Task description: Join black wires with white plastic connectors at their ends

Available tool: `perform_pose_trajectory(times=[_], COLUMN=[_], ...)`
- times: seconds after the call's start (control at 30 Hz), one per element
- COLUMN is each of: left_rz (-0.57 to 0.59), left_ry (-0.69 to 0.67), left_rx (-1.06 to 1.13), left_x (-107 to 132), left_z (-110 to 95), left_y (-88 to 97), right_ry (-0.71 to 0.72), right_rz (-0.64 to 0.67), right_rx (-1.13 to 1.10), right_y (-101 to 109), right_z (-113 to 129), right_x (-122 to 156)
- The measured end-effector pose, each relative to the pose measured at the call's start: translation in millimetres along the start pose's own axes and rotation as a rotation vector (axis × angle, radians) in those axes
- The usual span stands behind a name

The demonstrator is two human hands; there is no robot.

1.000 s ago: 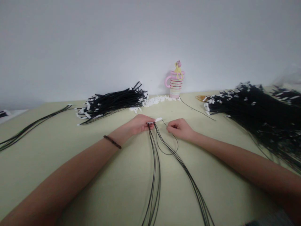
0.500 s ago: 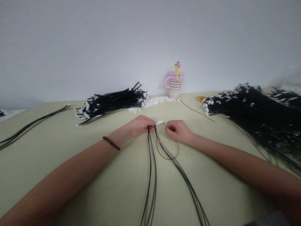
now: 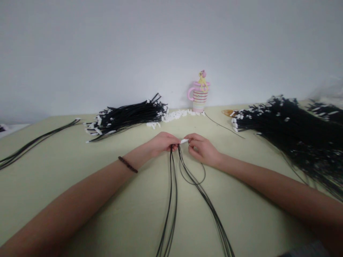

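My left hand point(image 3: 160, 143) pinches a small white connector point(image 3: 183, 141) together with the ends of several thin black wires point(image 3: 171, 200) that trail toward me over the pale green table point(image 3: 80, 167). My right hand point(image 3: 201, 149) is closed in a pinch at the connector's free end, holding one black wire that curls in a loop point(image 3: 192, 175) below it. The two hands nearly touch at the connector. A dark bead bracelet point(image 3: 128, 165) sits on my left wrist.
A bundle of black wires with white connectors point(image 3: 125, 116) lies at the back left, loose white connectors point(image 3: 174, 115) beside it. A pink striped mug point(image 3: 200, 94) stands by the wall. A large heap of black wires point(image 3: 292, 125) covers the right. More wires point(image 3: 32, 142) lie far left.
My right hand has moved left and up to the white connector, closing the gap between the hands. The left hand has stayed almost still.
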State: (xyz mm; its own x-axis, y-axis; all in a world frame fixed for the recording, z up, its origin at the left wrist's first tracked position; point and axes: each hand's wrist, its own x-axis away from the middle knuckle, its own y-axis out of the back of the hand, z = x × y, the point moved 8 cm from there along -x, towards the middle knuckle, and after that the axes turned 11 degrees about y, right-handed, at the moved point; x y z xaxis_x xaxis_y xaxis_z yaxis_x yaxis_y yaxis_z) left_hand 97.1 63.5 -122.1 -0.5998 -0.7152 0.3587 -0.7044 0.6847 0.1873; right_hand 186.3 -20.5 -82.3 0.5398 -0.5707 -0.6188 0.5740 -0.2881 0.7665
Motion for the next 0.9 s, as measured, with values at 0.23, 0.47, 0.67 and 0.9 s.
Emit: perform_pose_trajectory(times=[0.23,0.47,0.67,0.9], left_rz=[-0.031,-0.046,-0.004,0.015], left_ry=[0.002,-0.005,-0.026,-0.042], left_rx=[-0.02,-0.058,-0.065,-0.092], left_x=[3.3,4.2,2.6,1.7], left_z=[-1.8,-3.1,-2.8,-1.6], left_y=[-1.4,-2.6,-3.1,-4.3], right_ry=[0.006,-0.011,-0.062,-0.037], right_rz=[-0.014,-0.036,-0.093,-0.057], right_rx=[-0.024,-0.042,-0.023,-0.046], right_y=[1.4,1.9,4.3,3.2], right_z=[0.9,-0.5,-5.6,-4.0], right_x=[-1.3,0.0,2.1,0.8])
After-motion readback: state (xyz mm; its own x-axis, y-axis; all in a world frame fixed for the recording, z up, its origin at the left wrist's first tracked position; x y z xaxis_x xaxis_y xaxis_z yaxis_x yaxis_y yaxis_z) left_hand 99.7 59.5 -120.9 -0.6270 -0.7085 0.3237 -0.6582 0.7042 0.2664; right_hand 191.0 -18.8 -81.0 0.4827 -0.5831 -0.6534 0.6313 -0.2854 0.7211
